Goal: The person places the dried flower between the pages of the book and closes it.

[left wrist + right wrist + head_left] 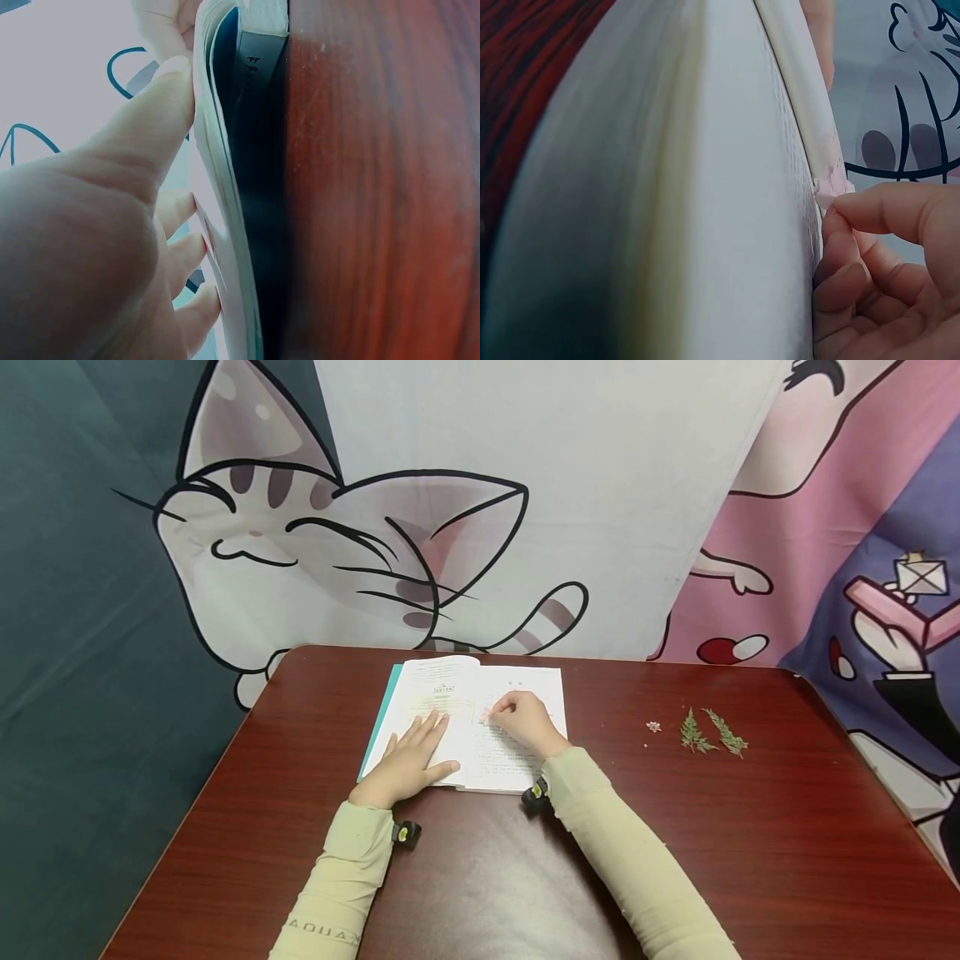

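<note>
An open book [517, 768] with a teal cover edge lies on the table. My left hand [408, 764] rests on its left page, fingers spread, with the thumb towards the middle fold; in the left wrist view the thumb and fingertips [199, 311] touch the page. My right hand [525, 720] is over the right page near the fold. Between its thumb and index finger it pinches a small pale pink flower [831, 186], held close to the page. In the head view the fingers partly hide this flower.
On the brown table [480, 877], right of the book, lie a small pale flower [653, 727] and two green fern-like sprigs, one left [694, 733] and one right [726, 732]. A cartoon cat cloth [615, 510] hangs behind the table's far edge.
</note>
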### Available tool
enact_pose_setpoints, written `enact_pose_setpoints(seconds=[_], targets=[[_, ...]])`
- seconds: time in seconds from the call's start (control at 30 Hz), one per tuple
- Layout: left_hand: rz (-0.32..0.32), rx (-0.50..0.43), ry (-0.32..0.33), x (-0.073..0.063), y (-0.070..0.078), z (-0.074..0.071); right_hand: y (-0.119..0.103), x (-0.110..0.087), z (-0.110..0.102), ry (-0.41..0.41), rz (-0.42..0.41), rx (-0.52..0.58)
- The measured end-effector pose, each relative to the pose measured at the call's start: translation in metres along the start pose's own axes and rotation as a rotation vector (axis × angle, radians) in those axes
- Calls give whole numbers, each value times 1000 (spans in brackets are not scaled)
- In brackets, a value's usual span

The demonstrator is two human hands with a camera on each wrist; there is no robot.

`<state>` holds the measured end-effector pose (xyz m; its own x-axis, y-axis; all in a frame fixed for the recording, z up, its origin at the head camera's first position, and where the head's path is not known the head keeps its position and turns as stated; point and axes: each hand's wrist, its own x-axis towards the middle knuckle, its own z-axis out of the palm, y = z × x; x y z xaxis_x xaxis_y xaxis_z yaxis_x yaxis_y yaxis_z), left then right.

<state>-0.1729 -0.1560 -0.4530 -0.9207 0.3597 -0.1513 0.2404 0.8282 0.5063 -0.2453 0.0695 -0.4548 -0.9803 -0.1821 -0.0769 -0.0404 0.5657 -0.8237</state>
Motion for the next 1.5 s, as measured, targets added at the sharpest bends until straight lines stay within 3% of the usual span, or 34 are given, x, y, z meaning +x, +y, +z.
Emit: enact_pose_setpoints(seconds=[0.47, 0.77, 0.9, 1.17, 1.5], targets=[[-2, 9, -6, 0, -1, 0, 3, -2, 1, 31, -39, -26], [3, 0, -3, 0, -3, 2, 9, -6, -8, -24, -71, 104], [1, 4, -1, 1, -3, 3, 8, -12, -20, -15, -69, 111], [-1, 9, -1, 0, -2, 1, 9, -27, -50, 26, -116, -35], [-1, 14, -4, 0, -1, 1, 23, -62, -77, -13, -329, -219]])
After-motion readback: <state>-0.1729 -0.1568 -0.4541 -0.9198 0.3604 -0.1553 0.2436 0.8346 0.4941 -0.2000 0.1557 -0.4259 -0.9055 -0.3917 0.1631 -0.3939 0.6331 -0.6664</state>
